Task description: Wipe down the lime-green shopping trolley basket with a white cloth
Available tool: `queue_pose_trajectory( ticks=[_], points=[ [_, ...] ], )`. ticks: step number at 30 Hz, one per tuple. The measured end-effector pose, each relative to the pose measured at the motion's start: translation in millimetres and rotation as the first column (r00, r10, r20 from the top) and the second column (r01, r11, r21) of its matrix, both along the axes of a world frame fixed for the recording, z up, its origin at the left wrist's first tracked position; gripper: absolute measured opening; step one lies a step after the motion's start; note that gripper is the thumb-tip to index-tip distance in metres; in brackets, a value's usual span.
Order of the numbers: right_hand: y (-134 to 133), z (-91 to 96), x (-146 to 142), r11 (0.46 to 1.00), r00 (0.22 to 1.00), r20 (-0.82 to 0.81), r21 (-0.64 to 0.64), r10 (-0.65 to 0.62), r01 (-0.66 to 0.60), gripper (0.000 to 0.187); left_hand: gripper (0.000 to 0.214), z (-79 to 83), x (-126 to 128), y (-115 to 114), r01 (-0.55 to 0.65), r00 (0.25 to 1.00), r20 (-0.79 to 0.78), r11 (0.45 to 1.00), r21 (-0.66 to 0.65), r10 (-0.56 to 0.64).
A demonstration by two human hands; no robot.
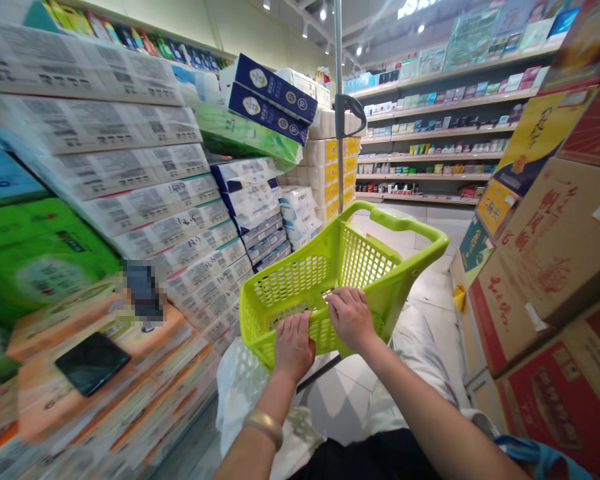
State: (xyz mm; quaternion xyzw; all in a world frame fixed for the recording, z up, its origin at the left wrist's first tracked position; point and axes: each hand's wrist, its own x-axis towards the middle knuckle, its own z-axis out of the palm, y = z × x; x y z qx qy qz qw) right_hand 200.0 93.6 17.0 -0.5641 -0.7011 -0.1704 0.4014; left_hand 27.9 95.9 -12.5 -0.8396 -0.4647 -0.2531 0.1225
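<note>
A lime-green plastic shopping basket [365, 250] with perforated walls is tilted in front of me, its thick handle toward the upper right. Nothing lies in the part of its inside that shows. My left hand [294, 343] grips the near rim, fingers curled over the edge, a gold bangle on that wrist. Just to the right, my right hand [351, 317] is closed over the same rim. Both thumbs are mostly hidden. Beneath the basket a whitish plastic bag [245, 387] shows by my legs.
Stacked tissue packs [160, 173] rise along the left. A dark phone-like slab [93, 363] lies on orange packs there. Cardboard boxes [555, 247] line the right side. A metal pole [339, 60] with a grey hook stands behind the basket, before stocked shelves [435, 157].
</note>
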Motion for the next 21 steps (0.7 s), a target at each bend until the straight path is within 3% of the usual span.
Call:
queue_pose_trajectory(
  ticks=[8,21],
  points=[
    [12,26.3,79,0.989,0.986,0.082,0.058,-0.143,0.138,0.014,0.053,2.8,-1,10,0.004,1.000,0.000,1.000,0.008,-0.004],
    [14,53.6,135,0.948,0.951,0.079,0.142,-0.299,0.286,0.016,0.052,5.1,-16,33,0.051,0.999,-0.004,0.998,-0.030,-0.051]
  ],
)
